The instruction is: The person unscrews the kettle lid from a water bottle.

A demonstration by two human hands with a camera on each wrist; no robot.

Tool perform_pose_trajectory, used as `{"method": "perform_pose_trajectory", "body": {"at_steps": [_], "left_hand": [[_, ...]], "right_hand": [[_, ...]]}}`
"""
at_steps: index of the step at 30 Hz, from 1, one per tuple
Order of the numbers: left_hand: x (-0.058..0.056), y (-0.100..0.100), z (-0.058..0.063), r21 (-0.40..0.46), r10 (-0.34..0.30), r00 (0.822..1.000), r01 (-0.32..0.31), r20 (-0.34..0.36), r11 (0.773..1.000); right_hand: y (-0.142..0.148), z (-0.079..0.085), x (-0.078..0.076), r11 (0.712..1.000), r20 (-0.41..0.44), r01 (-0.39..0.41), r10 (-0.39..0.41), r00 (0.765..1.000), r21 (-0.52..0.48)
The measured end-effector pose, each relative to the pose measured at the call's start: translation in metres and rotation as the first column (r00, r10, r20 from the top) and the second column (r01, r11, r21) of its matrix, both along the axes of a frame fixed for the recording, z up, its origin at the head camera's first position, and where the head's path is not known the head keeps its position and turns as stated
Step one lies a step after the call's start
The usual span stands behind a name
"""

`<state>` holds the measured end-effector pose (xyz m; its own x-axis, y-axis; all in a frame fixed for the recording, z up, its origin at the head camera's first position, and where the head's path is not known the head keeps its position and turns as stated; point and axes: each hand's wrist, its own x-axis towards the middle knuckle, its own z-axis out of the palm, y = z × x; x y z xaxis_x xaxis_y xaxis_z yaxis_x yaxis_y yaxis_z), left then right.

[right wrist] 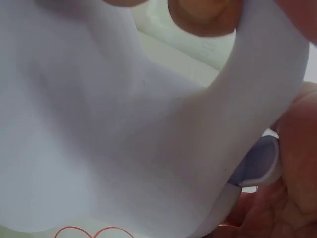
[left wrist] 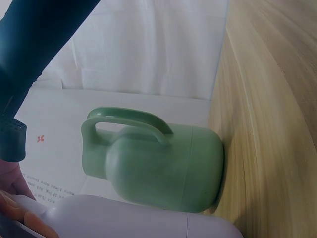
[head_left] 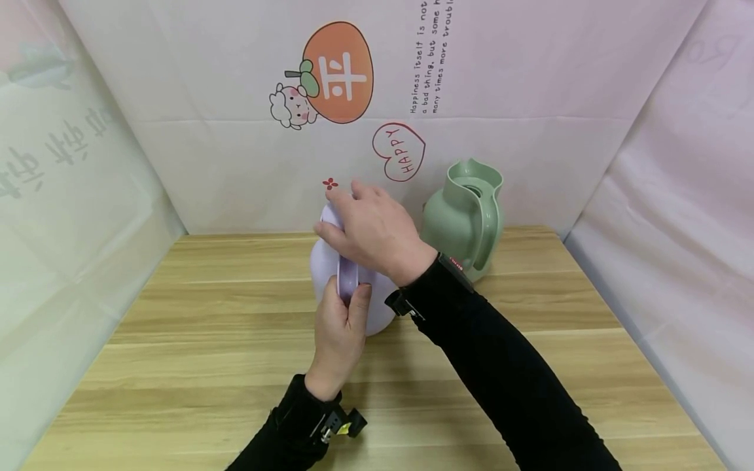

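A lavender thermos jug (head_left: 379, 311) stands upright on the table, with its handle (head_left: 347, 278) turned toward me. My left hand (head_left: 341, 330) grips that handle low down, the thumb on its right side. Over the jug's top lies my right hand (head_left: 379, 229), thumb at the left and fingers bent over the far side; most of the top is hidden beneath it. In the right wrist view the lavender body (right wrist: 124, 148) fills much of the picture, and a hollow lavender piece (right wrist: 257, 161) shows beside the right hand (right wrist: 299, 163).
Close behind and to the right stands a green thermos jug (head_left: 450, 226), its handle facing me. The wood-grain table (head_left: 206, 340) ends at a printed white cloth (head_left: 247, 176) at the back. More cloth (head_left: 677, 216) hangs at both sides.
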<state>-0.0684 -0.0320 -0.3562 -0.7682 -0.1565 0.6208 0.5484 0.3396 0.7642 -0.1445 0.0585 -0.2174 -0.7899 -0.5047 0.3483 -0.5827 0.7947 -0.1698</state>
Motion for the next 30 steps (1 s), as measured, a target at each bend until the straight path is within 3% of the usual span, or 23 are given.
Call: {"method": "perform_pose_trajectory", "body": {"at_steps": [6,30], "left_hand": [[0.000,0.000,0.000,0.000,0.003,1.000,-0.003,-0.007,1.000],[0.001,-0.001,0.002,-0.001,-0.008,1.000,0.008,0.002,1.000]], "right_hand": [[-0.001,-0.003,0.000,1.000,-0.030,-0.004,0.004,1.000,0.006],[0.003,-0.005,-0.010,0.988,0.004,-0.130,0.131,0.991,-0.078]]}}
